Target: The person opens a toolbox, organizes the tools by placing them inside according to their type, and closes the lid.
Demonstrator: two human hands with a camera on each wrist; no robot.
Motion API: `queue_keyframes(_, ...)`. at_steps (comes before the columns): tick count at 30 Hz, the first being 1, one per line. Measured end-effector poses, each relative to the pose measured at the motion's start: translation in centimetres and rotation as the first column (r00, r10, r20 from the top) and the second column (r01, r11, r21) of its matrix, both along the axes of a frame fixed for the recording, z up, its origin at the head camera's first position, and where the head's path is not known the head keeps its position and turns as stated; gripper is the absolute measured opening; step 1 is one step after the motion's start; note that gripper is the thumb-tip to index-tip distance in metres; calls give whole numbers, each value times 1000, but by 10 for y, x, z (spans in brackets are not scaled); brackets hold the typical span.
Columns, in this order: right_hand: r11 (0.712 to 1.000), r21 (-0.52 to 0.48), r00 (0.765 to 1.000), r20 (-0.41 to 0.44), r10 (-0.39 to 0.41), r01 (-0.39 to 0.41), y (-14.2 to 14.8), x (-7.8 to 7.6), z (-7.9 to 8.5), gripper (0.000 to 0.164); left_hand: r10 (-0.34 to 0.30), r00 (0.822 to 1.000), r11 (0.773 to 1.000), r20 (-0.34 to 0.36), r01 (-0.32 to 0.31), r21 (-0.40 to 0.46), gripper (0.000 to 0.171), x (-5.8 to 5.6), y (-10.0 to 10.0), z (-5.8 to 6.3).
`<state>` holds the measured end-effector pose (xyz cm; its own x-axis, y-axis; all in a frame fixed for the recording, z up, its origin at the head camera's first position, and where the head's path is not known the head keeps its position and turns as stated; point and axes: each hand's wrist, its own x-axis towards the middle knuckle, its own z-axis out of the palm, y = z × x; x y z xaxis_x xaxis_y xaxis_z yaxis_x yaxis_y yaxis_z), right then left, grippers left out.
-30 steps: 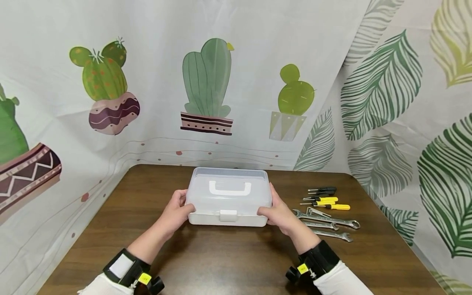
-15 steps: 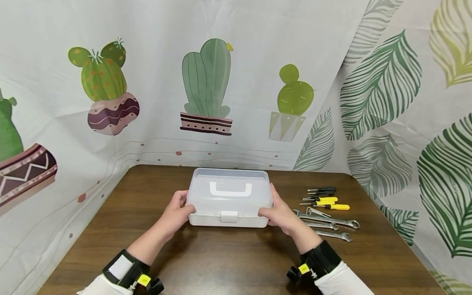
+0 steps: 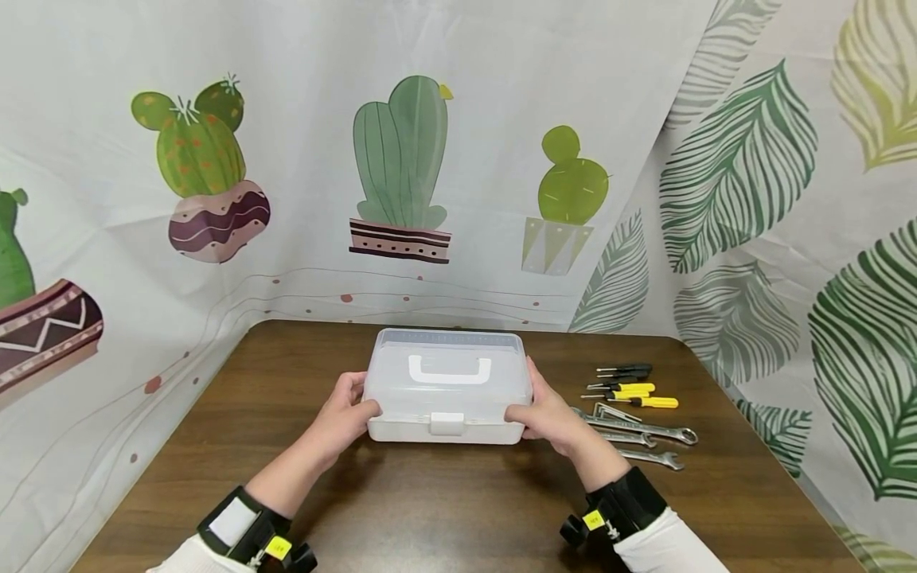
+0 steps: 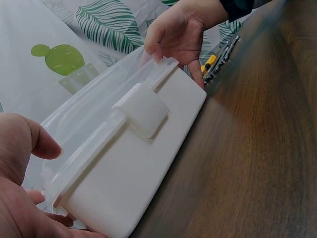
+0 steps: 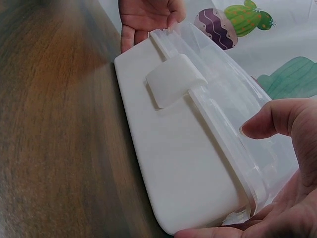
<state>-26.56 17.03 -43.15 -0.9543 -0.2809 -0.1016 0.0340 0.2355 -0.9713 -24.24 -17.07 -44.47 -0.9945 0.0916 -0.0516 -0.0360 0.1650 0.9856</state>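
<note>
A white plastic toolbox (image 3: 444, 404) with a clear lid stands near the middle of the wooden table, its lid down. On the lid a white carrying handle (image 3: 450, 377) lies flat, and a white latch (image 3: 446, 423) sits over the front seam. My left hand (image 3: 346, 422) grips the box's left end, thumb on the lid's front corner and fingers around the side. At the opposite end my right hand (image 3: 550, 418) holds it the same way. Both wrist views show the smooth front wall (image 4: 133, 173) close over the table, with fingers low at the ends.
Right of the box lie several tools: dark-handled screwdrivers (image 3: 630, 371), yellow-handled screwdrivers (image 3: 655, 403), hex keys (image 3: 616, 411) and metal wrenches (image 3: 666, 430). A printed cloth (image 3: 301, 199) hangs behind the table (image 3: 444, 509).
The box has shifted slightly toward me and to the right, both hands keeping their grip on its ends. The tools lie where they were.
</note>
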Motion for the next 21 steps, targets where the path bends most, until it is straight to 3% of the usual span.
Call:
queue_keyframes(5,999,44,1000,-10,21,-20,2,-2,3,105,-12,1000,1000,14,12,9,67,1,-1,1)
queue_keyframes(9,988,149,991,-131,-18,37,7,-3,17,106,-31,999,999,23,31,-19,77,1,-5,3)
queue_keyframes(11,982,140,963,-254,-91,129,11,-1,28,97,-47,999,999,25,47,-25,81,0,-6,4)
queue_keyframes(13,975,69,914,-367,-171,210,13,3,39,75,-65,998,998,23,65,-27,83,-1,-7,5)
queue_keyframes(15,972,-45,872,-435,-226,230,13,9,49,48,-79,997,997,19,79,-25,82,-1,-7,6)
queue_keyframes(16,972,-107,868,-438,-235,209,12,13,52,37,-80,997,996,17,81,-25,81,-2,-7,7)
queue_keyframes(18,972,-191,889,-409,-208,139,7,20,53,26,-85,996,996,12,85,-24,79,-2,-6,7)
queue_keyframes(21,963,-268,949,-297,-108,26,-3,30,47,30,-95,995,995,7,95,-5,74,-3,-6,6)
